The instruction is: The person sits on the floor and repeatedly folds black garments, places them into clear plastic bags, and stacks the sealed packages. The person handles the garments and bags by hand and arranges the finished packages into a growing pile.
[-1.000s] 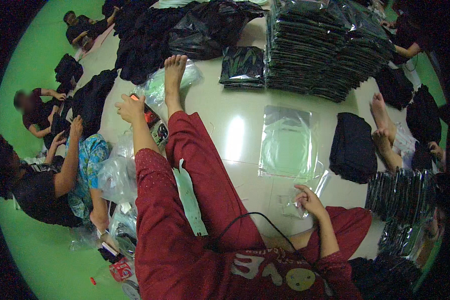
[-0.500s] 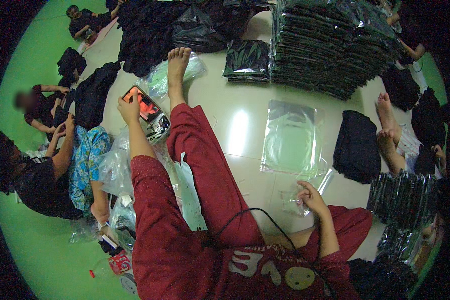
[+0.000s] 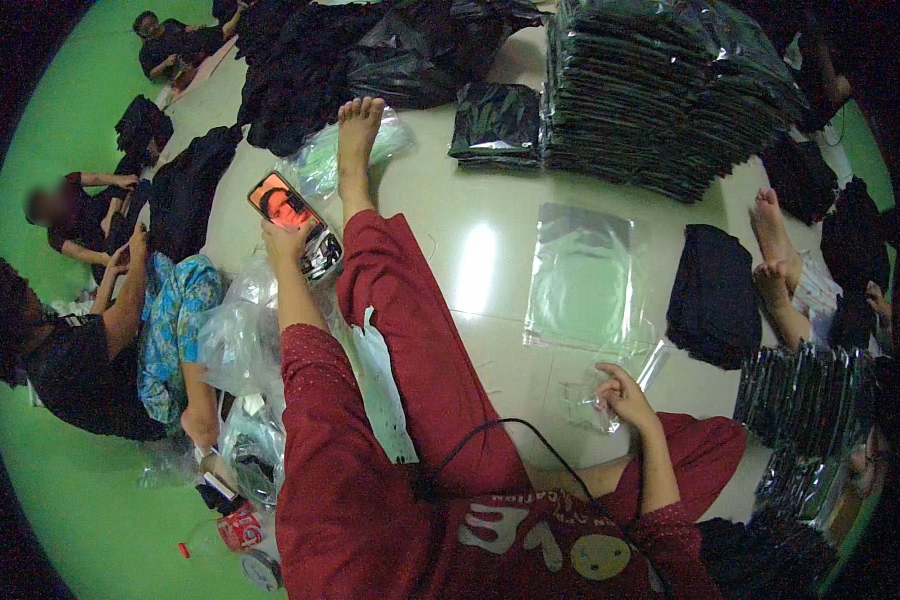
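Observation:
My left hand point(image 3: 288, 246) is at the lower end of a phone point(image 3: 285, 203) with a lit orange-red screen, covering that end. Its separate fingers are hard to make out, so I cannot tell whether it grips the phone or only touches it. The phone rests by a black-and-white item point(image 3: 322, 252) next to my outstretched leg. My right hand point(image 3: 628, 396) is raised over my bent leg, fingers apart and loosely curved, holding nothing visible. Small crumpled clear plastic point(image 3: 583, 405) lies beside its fingertips. Clear flat bags point(image 3: 582, 270) lie beyond it on the floor.
A folded black garment stack point(image 3: 712, 295) lies to the right. Tall piles of bagged black garments point(image 3: 640, 100) stand at the back. A black cable point(image 3: 515, 422) crosses my lap. People sit at left, one in blue patterned trousers point(image 3: 178, 320). A bottle point(image 3: 235, 530) lies lower left.
My left hand has slid down from the middle of the phone's screen to its lower end, uncovering more of the picture. My right hand stays in nearly the same place.

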A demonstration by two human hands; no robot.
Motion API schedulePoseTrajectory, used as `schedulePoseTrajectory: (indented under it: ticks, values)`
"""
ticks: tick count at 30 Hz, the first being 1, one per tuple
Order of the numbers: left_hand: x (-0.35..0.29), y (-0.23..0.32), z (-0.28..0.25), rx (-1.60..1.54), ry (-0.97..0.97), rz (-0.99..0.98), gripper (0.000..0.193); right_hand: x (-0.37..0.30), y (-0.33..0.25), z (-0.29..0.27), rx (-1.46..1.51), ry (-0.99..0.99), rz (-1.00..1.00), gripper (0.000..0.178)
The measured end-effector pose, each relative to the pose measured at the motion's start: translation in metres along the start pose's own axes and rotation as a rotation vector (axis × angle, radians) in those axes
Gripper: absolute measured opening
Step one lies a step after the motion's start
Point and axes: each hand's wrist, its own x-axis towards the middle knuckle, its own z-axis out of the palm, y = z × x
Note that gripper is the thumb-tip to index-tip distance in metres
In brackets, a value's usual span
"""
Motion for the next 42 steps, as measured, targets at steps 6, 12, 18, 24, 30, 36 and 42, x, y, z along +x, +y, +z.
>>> schedulePoseTrajectory:
  ticks: [6, 12, 18, 24, 30, 36, 42]
  values:
    - [-0.003, 0.004, 0.005, 0.074, 0.054, -0.037, 0.084, 0.003, 0.004, 0.0, -0.019, -0.003, -0.1, 0.06]
    - [0.015, 0.001, -0.013, -0.299, 0.162, -0.131, 0.05, 0.0, 0.003, -0.001, -0.038, 0.0, -0.012, 0.062]
    - [-0.018, 0.057, -0.04, -0.462, 0.417, 0.123, 0.043, -0.006, 0.003, 0.002, -0.338, 0.114, -0.228, 0.054]
    - [-0.186, 0.173, -0.011, -0.791, -0.132, 0.665, 0.022, -0.031, -0.011, 0.002, -0.584, 0.231, -0.255, 0.045]
    - [-0.366, 0.273, 0.025, -0.694, -0.737, 0.996, 0.015, -0.044, -0.016, 0.007, -0.604, 0.304, -0.334, 0.052]
    - [-0.449, 0.353, 0.088, -0.916, -1.224, 0.365, 0.022, -0.02, 0.0, 0.034, -0.947, 0.124, -0.304, 0.042]
    - [-0.462, 0.383, 0.126, -0.725, -1.08, 0.38, 0.031, -0.007, 0.003, 0.05, -0.78, 0.14, -0.376, 0.036]
